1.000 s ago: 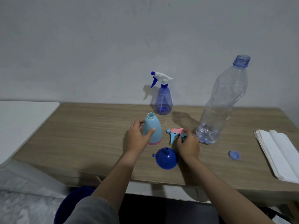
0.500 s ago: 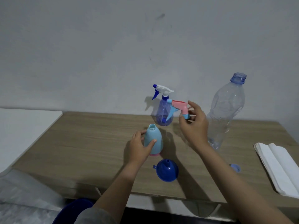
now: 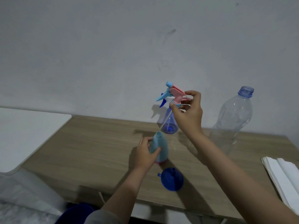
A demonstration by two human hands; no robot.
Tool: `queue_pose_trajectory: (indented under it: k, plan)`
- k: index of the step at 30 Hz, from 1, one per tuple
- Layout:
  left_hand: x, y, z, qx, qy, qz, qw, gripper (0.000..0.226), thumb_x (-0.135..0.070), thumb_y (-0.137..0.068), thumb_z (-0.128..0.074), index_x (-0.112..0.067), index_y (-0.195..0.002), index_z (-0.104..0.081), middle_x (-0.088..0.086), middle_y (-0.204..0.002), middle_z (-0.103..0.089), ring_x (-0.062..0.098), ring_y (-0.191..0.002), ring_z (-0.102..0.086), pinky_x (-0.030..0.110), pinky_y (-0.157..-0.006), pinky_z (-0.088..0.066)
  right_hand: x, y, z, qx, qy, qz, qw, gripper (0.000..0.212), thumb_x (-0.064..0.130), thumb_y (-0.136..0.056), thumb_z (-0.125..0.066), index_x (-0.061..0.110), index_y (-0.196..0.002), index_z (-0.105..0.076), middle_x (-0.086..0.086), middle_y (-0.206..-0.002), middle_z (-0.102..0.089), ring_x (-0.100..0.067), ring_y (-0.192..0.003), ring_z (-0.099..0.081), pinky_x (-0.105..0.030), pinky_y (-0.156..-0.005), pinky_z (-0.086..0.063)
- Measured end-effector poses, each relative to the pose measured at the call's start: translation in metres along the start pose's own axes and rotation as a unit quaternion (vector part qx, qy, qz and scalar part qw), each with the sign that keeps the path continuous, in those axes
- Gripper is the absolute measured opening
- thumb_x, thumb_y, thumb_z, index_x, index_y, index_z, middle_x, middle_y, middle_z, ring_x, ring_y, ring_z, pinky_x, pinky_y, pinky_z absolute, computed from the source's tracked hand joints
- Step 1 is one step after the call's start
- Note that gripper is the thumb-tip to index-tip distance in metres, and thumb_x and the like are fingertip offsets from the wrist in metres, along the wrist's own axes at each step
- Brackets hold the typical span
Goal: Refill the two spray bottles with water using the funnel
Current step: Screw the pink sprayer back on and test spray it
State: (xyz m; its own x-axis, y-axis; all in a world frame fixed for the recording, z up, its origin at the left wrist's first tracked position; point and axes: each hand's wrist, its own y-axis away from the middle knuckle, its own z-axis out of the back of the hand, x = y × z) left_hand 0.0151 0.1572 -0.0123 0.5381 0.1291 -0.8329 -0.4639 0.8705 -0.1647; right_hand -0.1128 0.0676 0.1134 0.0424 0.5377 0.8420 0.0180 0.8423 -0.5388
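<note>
Left hand (image 3: 145,152) grips the light-blue plastic spray bottle (image 3: 159,150), upright on the wooden table (image 3: 97,143). Right hand (image 3: 187,113) pinches the pink-and-blue trigger sprayer head (image 3: 174,94) above its open neck.

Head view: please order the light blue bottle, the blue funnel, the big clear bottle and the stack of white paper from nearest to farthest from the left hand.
1. light blue bottle, gripped by the left hand.
2. blue funnel, lower right.
3. big clear bottle, right, at the wall.
4. stack of white paper, far right edge.
</note>
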Motion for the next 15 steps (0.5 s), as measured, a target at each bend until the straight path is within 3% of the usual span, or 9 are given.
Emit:
queue_pose_trajectory:
  k: [4, 10, 15]
  plan:
    - [-0.001, 0.0, 0.001, 0.002, -0.007, 0.002, 1.0, 0.045, -0.035, -0.078, -0.076, -0.022, -0.116, -0.056, -0.011, -0.117, -0.057, -0.002, -0.095, -0.054, 0.002, -0.059, -0.041, -0.014, 0.012, -0.007, 0.031, 0.02, -0.008, 0.999, 0.046, 0.017, -0.076, -0.075, 0.033, -0.104, -0.042, 0.012, -0.087, -0.062, -0.001, -0.073, -0.061, -0.012, -0.06, -0.048]
    - [0.0, -0.001, -0.001, 0.0, -0.01, 0.001, 1.0, 0.046, -0.035, -0.078, -0.076, -0.02, -0.116, -0.056, -0.007, -0.118, -0.058, 0.004, -0.101, -0.056, 0.008, -0.07, -0.041, -0.022, 0.019, -0.014, 0.054, 0.035, 0.0, 0.998, 0.051, 0.012, -0.073, -0.076, 0.041, -0.097, -0.041, 0.013, -0.085, -0.063, -0.001, -0.071, -0.06, -0.01, -0.063, -0.047]
    - [0.0, 0.0, 0.0, -0.002, -0.008, -0.002, 1.0, 0.045, -0.034, -0.077, -0.076, -0.022, -0.115, -0.056, -0.009, -0.117, -0.057, 0.001, -0.098, -0.056, 0.004, -0.062, -0.04, -0.01, 0.005, -0.01, 0.013, 0.01, 0.016, 1.0, 0.047, 0.017, -0.073, -0.078, 0.034, -0.103, -0.045, 0.01, -0.084, -0.065, -0.004, -0.074, -0.064, -0.022, -0.066, -0.053]
